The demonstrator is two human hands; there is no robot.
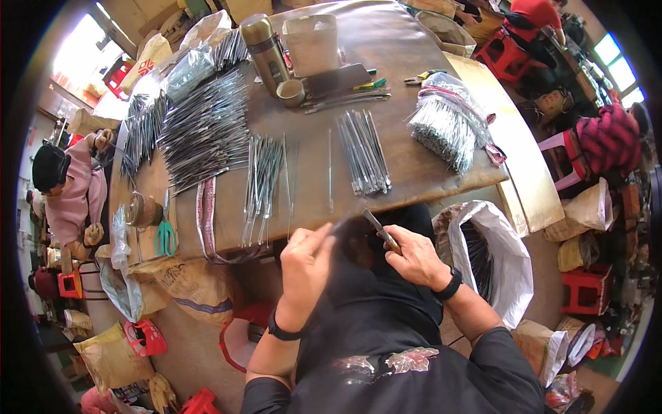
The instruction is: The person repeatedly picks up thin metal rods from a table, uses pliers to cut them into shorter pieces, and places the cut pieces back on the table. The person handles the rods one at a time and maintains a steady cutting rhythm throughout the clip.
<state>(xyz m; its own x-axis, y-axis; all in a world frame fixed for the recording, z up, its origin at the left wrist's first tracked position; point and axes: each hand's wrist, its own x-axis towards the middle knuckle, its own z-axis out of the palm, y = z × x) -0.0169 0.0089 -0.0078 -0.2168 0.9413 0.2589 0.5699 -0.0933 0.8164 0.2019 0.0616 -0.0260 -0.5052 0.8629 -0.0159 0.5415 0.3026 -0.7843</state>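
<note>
My right hand [416,257] is wrapped round a narrow metal tool with a brown handle [377,226], held at the table's front edge; its exact kind is unclear. Left of it, my left hand [305,268] is raised with its fingers pinched together, partly blurred; what they hold, if anything, does not show. Just beyond it a loose bundle of thin metal rods [263,181] lies on the brown table [307,196]. A single rod [330,171] lies apart, and a neater bundle of rods [364,153] sits to its right.
A large rod heap [205,127] covers the table's left. Farther back stand a thermos [265,55], a small cup [291,92] and a clear container [310,43]. Scissors [165,237] lie left, a bag of rods [452,124] right. A white sack [507,265] stands beside me. A co-worker [76,186] sits left.
</note>
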